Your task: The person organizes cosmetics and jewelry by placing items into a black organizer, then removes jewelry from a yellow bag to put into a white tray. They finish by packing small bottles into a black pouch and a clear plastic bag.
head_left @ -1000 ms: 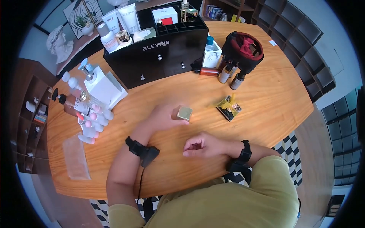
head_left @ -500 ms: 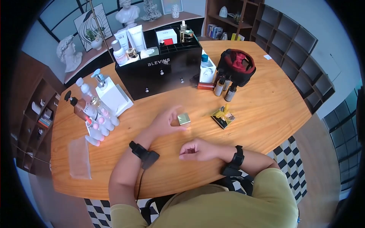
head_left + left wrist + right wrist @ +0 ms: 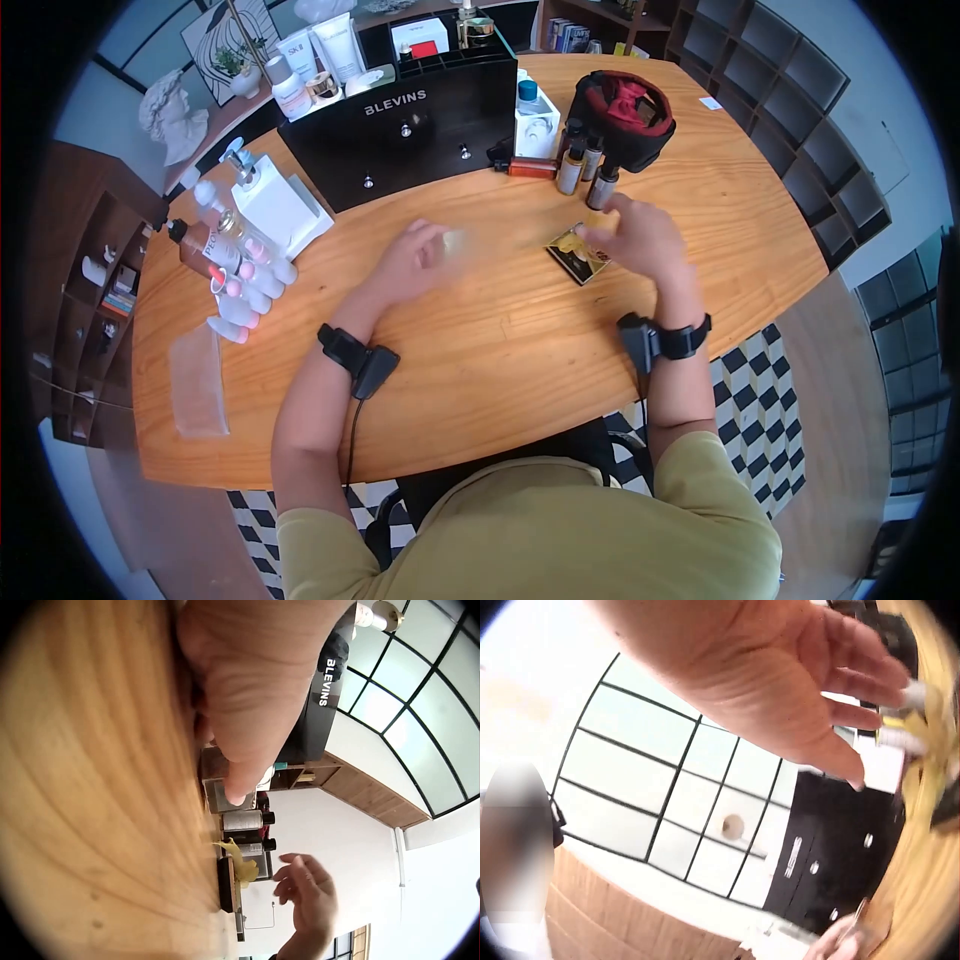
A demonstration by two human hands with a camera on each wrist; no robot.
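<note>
In the head view my left hand [image 3: 408,262] holds a small, blurred, pale-gold box [image 3: 453,243] over the table's middle. The left wrist view shows the thumb of my left hand [image 3: 251,690] on the box [image 3: 219,796], which stands close to the wood. My right hand [image 3: 645,238] hovers at a black-and-gold box with a yellow ribbon [image 3: 577,254]. In the right wrist view the fingers of my right hand [image 3: 780,690] are spread and relaxed above the yellow ribbon [image 3: 922,750], holding nothing.
A black BLEVINS organizer [image 3: 405,130] stands at the back with cosmetics on top. Small dark-capped bottles [image 3: 570,172] and a black-red basket [image 3: 625,118] are behind my right hand. Pump bottles [image 3: 268,200] and a clear pouch [image 3: 198,382] sit at the left.
My right hand has moved from the table's front middle to the ribboned box, and its fingers have opened. My left hand has shifted slightly left with the small gold box.
</note>
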